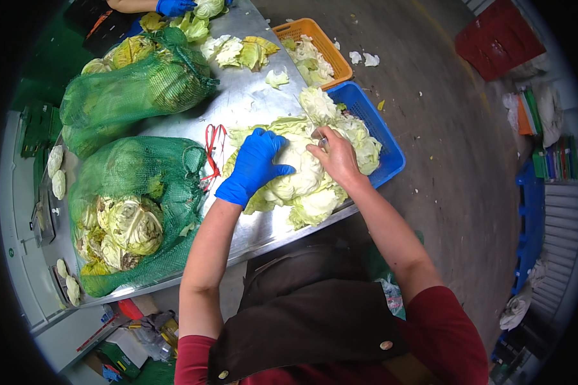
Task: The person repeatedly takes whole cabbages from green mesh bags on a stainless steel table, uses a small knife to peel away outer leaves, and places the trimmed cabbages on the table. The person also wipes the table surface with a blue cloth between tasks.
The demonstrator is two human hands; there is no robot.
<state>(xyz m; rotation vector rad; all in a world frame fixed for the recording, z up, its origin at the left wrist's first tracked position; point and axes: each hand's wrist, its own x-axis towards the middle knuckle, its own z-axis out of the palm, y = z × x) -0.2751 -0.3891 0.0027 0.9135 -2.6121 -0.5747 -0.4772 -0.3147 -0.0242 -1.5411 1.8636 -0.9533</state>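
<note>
My left hand (pixel 260 166), in a blue glove, is spread over a pale, leafy cabbage head (pixel 301 166), its thumb and fingers gripping the near-left side. Bare and ungloved, my right hand (pixel 339 156) closes on a knife (pixel 310 114) whose thin blade points away to the upper left across the cabbage leaves. My fist partly hides its handle. Loose cabbage leaves (pixel 315 207) surround the head on the metal table (pixel 265 231). More leaves (pixel 361 139) heap over the table edge into a blue plastic crate (pixel 390 161).
Green mesh sacks of cabbages (pixel 125 159) (pixel 139 91) lie to the left, near red ties (pixel 214 149). An orange crate (pixel 341 65) of leaves stands beyond the blue one. Across the table, another person's blue-gloved hand (pixel 174 6) is beside a cabbage (pixel 208 7).
</note>
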